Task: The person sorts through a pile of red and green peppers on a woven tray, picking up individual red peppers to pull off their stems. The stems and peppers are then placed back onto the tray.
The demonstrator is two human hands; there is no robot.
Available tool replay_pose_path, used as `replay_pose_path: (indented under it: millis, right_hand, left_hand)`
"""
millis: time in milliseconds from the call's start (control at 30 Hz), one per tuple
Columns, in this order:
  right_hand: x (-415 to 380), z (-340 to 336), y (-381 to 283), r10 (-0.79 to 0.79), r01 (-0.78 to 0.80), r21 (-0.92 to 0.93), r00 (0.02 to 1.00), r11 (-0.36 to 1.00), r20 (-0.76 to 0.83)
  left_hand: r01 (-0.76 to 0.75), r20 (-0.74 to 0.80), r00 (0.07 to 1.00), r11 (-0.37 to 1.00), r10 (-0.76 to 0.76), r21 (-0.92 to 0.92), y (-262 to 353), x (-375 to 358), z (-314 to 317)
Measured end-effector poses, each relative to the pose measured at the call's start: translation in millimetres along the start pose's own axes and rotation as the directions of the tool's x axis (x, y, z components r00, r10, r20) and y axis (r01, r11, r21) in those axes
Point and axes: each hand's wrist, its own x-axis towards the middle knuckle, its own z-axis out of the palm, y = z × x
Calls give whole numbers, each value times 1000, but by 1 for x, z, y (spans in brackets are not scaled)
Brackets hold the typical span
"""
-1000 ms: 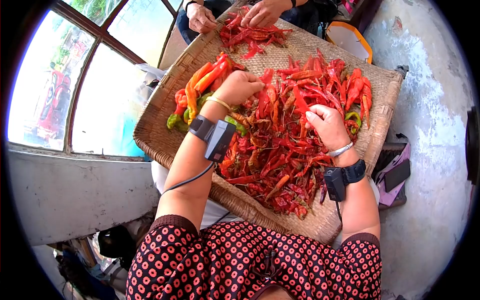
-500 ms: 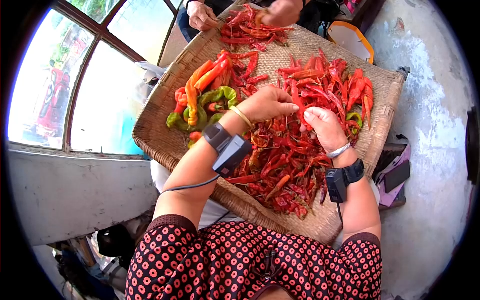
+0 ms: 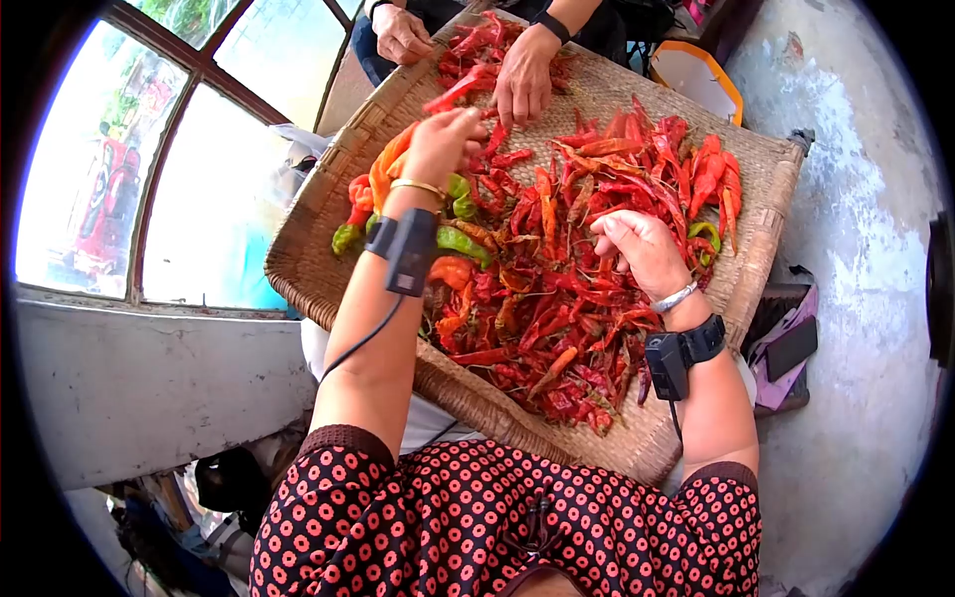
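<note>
A shallow woven basket (image 3: 751, 234) in front of me holds a wide heap of dried red chili peppers (image 3: 557, 328). My left hand (image 3: 445, 149) is over its far left part, fingers curled in. At those fingertips is a long, glossy red chili pepper (image 3: 463, 88), seemingly in their grip. My right hand (image 3: 642, 249) stays over the right side of the heap, thumb and fingers bent together; what is between them, if anything, is hidden. Under my left wrist lie larger orange peppers (image 3: 388, 164) and green peppers (image 3: 463, 242).
Across the basket, another person's hand (image 3: 524, 80) reaches down to a smaller red pile (image 3: 487, 40), while their other hand (image 3: 401, 35) rests by the rim. A window (image 3: 209, 169) is on the left, a worn wall (image 3: 856, 249) on the right. An orange-rimmed container (image 3: 701, 75) stands behind.
My left hand has moved away from my right, up and left, apparently with the red chili pepper. The other person's hand has come down nearer the basket's middle. My right hand barely moved.
</note>
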Motion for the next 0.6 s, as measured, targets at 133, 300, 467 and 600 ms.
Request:
replay_pose_path:
  millis: [133,300,467,600]
  right_hand:
    - [-1,3,-7,-2,1,-92,1000,996,-16]
    - [2,1,2,-20,25,-172,999,985,32]
    - [1,2,1,-47,57,-196,997,979,55]
    - [1,1,1,-51,58,-193,998,980,42]
  left_hand:
    - [-444,361,894,620,263,647,-14,-9,22]
    - [-403,436,897,265,-75,876,-18,-31,51]
    - [-493,534,845,371,-10,787,-12,-27,38]
    - [-235,297,953,749,54,619,3,-17,16]
